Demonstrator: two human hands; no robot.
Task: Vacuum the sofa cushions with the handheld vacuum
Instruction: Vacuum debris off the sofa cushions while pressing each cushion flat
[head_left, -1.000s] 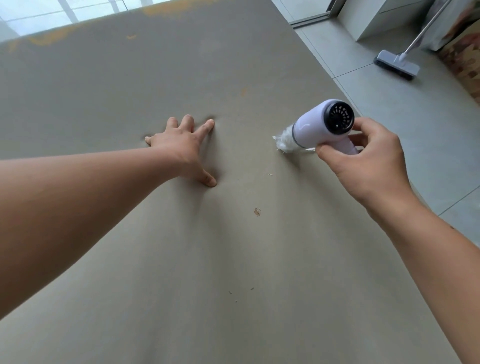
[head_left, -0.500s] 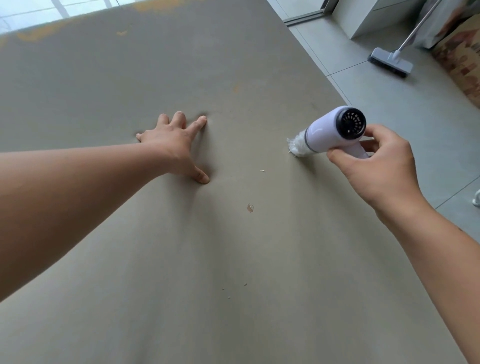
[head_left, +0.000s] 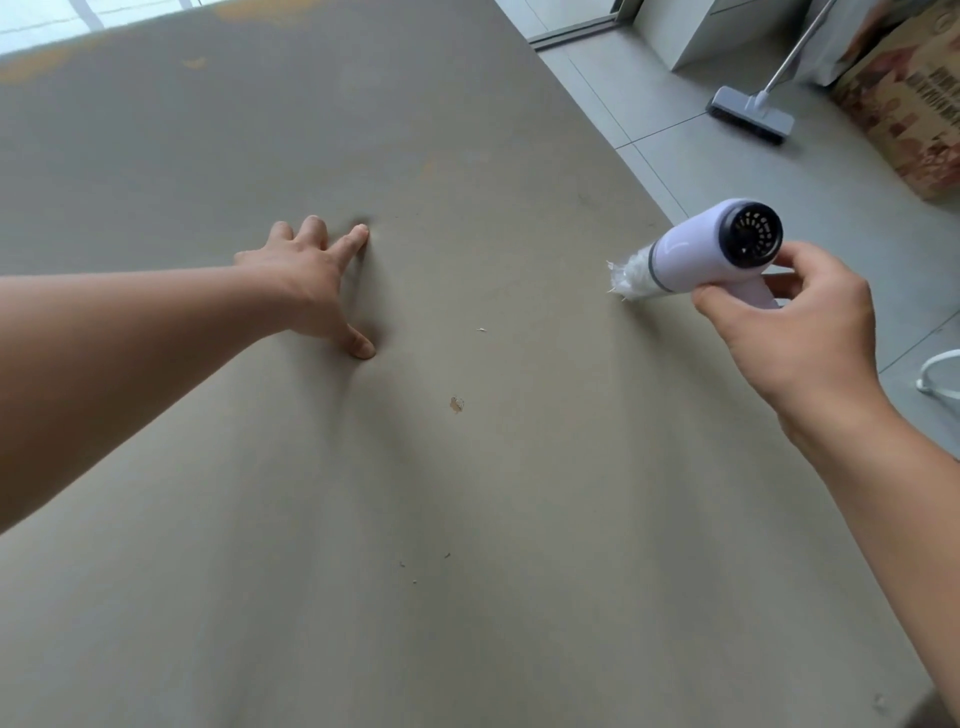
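Note:
A wide grey-beige sofa cushion (head_left: 363, 493) fills most of the view. My left hand (head_left: 317, 283) presses flat on it left of centre, fingers spread and denting the fabric. My right hand (head_left: 795, 332) grips the handle of a white handheld vacuum (head_left: 711, 249) near the cushion's right edge. Its clear nozzle end touches the fabric and points left. A small brown crumb (head_left: 456, 404) lies between the hands, with a white fleck (head_left: 481, 329) above it and tiny specks (head_left: 415, 569) lower down.
Grey tiled floor (head_left: 779, 171) lies right of the cushion. A floor brush with a long handle (head_left: 748, 111) stands on it, a printed cardboard box (head_left: 904, 104) is at the far right, and a white cable (head_left: 940, 374) loops at the right edge.
My right hand has carried the vacuum to the right, toward the cushion's edge. My left hand keeps pressing the same spot.

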